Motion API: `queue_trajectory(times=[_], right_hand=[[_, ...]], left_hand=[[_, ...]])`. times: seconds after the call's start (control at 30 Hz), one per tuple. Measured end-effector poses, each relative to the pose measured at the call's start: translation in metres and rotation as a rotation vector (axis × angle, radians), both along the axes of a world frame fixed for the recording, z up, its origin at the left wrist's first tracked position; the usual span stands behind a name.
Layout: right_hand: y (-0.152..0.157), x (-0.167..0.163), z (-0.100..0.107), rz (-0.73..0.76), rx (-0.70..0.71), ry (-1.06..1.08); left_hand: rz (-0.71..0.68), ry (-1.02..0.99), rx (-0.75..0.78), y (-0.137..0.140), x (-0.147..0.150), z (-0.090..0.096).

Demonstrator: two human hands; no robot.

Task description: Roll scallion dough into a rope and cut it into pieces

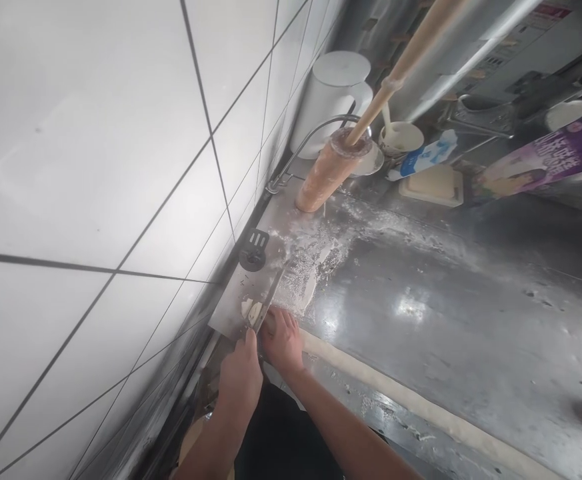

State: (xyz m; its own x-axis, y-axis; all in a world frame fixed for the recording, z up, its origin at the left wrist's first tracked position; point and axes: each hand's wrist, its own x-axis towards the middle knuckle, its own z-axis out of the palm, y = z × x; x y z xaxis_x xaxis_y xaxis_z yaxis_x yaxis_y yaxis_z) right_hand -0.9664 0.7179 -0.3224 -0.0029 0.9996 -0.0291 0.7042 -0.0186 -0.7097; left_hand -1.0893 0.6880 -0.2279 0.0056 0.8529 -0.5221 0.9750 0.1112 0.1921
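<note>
My left hand (pixel 241 370) is closed around the handle of a knife (pixel 274 288), whose long blade points away from me over the floured worktop. Just right of the blade, my right hand (pixel 283 341) has its fingers curled over the near end of a long dough rope (pixel 395 387). The rope runs off toward the lower right along the front of the metal surface. Left of the blade lie cut pieces of dough (pixel 251 311). My right fingers partly hide the rope's end.
White tiles (pixel 121 167) rise on the left. A slotted black spatula (pixel 254 250) lies near the wall. Beyond stand a brownish cylinder (pixel 328 173) with a long wooden stick, a white jug (pixel 338 93), a bowl (pixel 401 138), a tub (pixel 431 185) and a purple bag (pixel 545 157).
</note>
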Motion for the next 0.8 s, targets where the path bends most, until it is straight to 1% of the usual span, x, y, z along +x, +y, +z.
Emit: queue_trajectory(times=[0.1,0.17,0.27,0.4,0.5,0.6,0.7,0.8], right_hand=[[-0.001,0.002,0.000,0.016,0.011,0.019],[-0.001,0.004,0.001,0.028,0.017,0.033],[-0.001,0.007,0.001,0.037,0.013,0.050],[-0.001,0.008,0.000,0.047,-0.014,0.064],[-0.002,0.008,-0.001,0.053,-0.030,0.073],[-0.002,0.010,0.000,0.039,-0.028,0.076],[-0.002,0.010,0.000,0.017,-0.021,0.079],[-0.002,0.009,-0.001,-0.004,-0.020,0.075]], left_hand=[[0.012,-0.073,0.058,0.011,-0.004,-0.012],[0.036,-0.156,0.074,0.017,-0.012,-0.015],[0.080,-0.231,0.085,0.020,-0.025,-0.010],[0.116,-0.241,0.092,0.017,-0.034,0.006],[0.116,-0.246,0.085,0.014,-0.031,0.015],[0.109,-0.244,0.076,0.009,-0.024,0.020],[0.091,-0.237,0.076,0.001,-0.015,0.022],[0.054,-0.186,0.082,-0.006,-0.006,0.018]])
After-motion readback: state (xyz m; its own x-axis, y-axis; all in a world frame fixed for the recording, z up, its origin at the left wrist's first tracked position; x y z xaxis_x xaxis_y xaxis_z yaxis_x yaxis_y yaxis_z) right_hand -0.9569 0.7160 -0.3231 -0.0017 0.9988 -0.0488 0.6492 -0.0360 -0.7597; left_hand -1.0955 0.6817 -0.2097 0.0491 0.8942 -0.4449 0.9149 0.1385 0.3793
